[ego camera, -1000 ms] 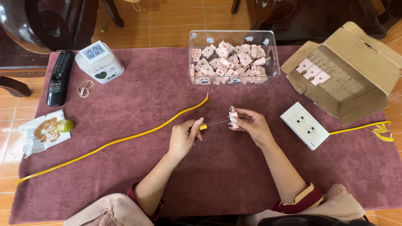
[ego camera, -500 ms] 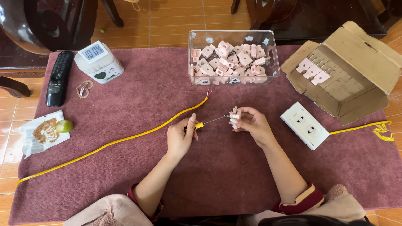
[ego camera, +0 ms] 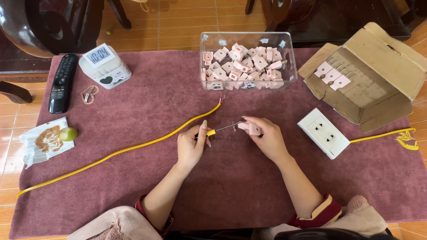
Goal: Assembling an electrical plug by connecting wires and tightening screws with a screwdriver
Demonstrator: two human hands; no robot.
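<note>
Hands at work over the maroon table mat (ego camera: 133,186), both forearms reaching up from the lower edge. Left hand (ego camera: 192,146), fingers curled and thumb raised, is closed around the yellow handle of a small screwdriver (ego camera: 222,129) held nearly level, tip pointing right. Right hand (ego camera: 266,138) pinches a pink plug piece (ego camera: 250,128) at the tip. Yellow cable (ego camera: 133,146) passes just left; clear bin of pink parts (ego camera: 247,62) lies beyond.

We lose the screwdriver (ego camera: 218,130) handle inside the left hand (ego camera: 191,146), its tip too small to read against the pink plug (ego camera: 251,128), yellow cable (ego camera: 124,150) end frayed, blurred.
</note>
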